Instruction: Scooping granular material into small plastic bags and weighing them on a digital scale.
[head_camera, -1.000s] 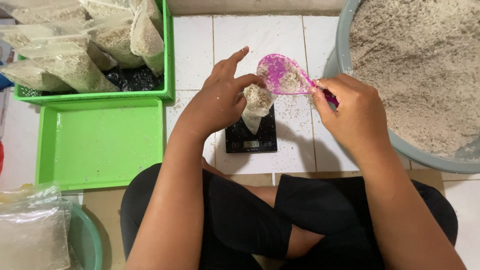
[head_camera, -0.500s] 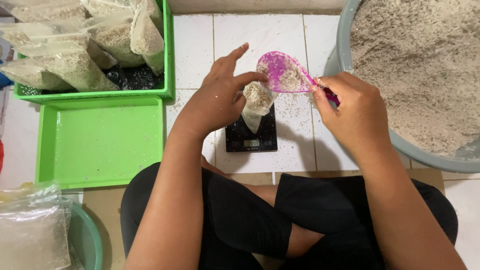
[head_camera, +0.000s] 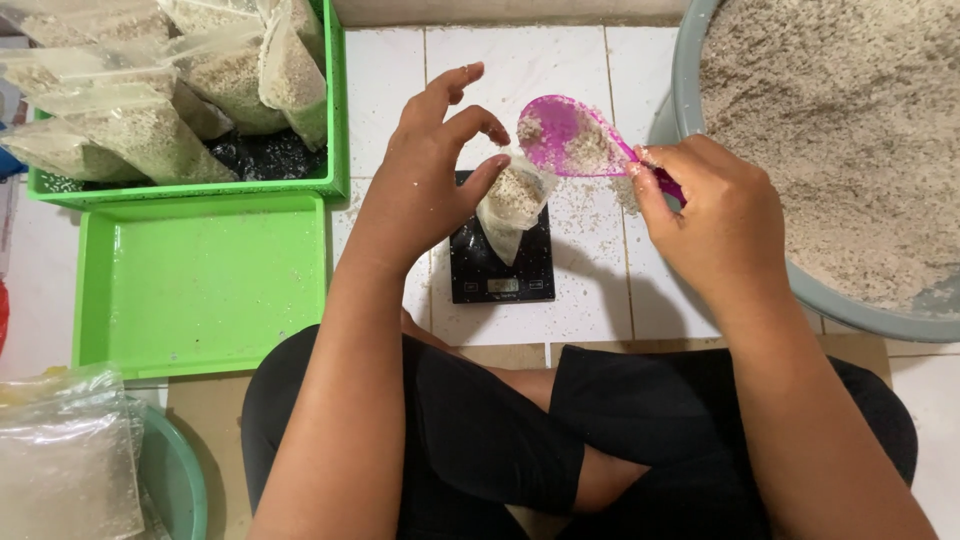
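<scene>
Head view. Left hand (head_camera: 425, 180) pinches the rim of a small clear bag (head_camera: 510, 200) of pale grain, other fingers spread; bag sits on black scale (head_camera: 500, 265). Right hand (head_camera: 705, 215) closed on handle of pink scoop (head_camera: 570, 135), tipped at bag mouth. Grey basin (head_camera: 800, 290) w/ grain at right; green crate (head_camera: 335, 120) of filled bags and green tray (head_camera: 200, 290) at left; spilled grain on tiles.

Soft, even light fills the view, bright on the white floor tiles (head_camera: 520, 70) without harsh glare. Faint, diffuse shadows lie under the forearms and beside the black scale (head_camera: 500, 270). Focus is sharp throughout; edges bend slightly from the wide lens.
</scene>
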